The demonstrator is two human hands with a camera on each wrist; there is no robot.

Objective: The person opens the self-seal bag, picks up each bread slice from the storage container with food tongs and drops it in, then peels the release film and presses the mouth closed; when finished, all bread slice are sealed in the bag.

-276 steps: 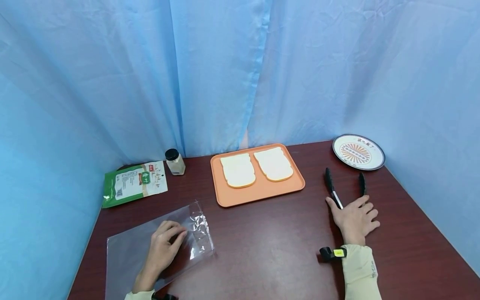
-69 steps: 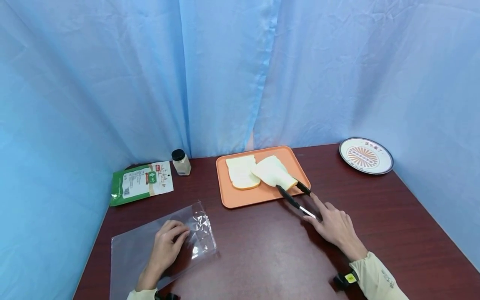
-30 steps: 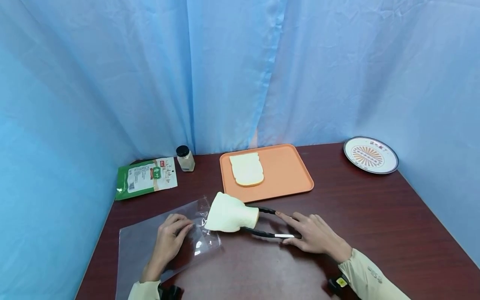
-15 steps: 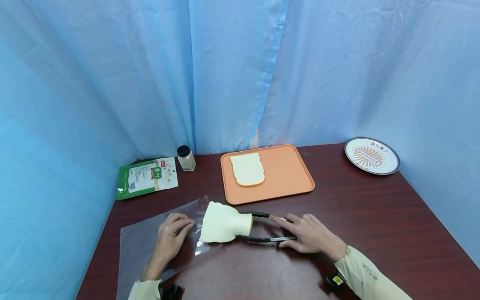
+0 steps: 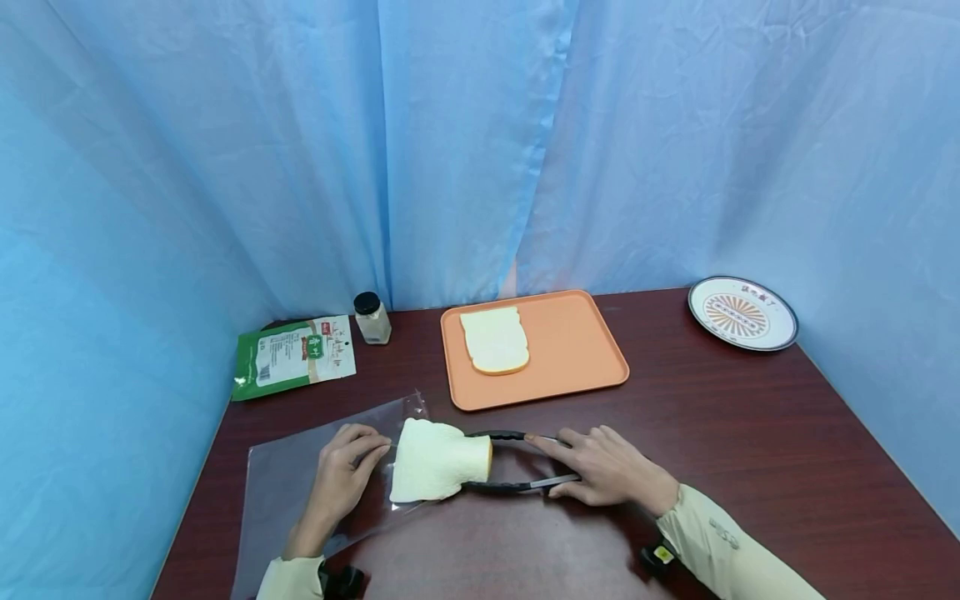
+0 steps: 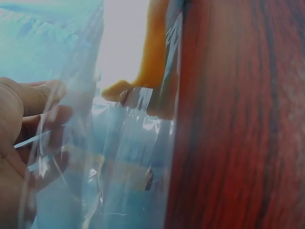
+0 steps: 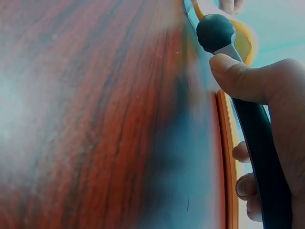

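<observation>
My left hand pinches the upper edge of a clear plastic bag near its right-hand mouth. The bag's film lifts in front of the fingers in the left wrist view. My right hand grips black-tipped tongs, thumb on one arm and index finger along the other. Squeezed between the tong tips, a white bread slice with an orange-yellow crust bends at its right end. The slice's wide left end is at the bag's mouth, close beside my left fingertips. A second bread slice lies on an orange tray.
A green-and-white packet and a black-lidded jar are at the back left. The patterned plate is at the back right. Blue curtains enclose the dark wooden table at the back and sides.
The tongs, earlier spread near the plate, have picked up the tray's right bread slice. My right hand has carried it left and forward to the bag's mouth. My left hand keeps its pinch.
</observation>
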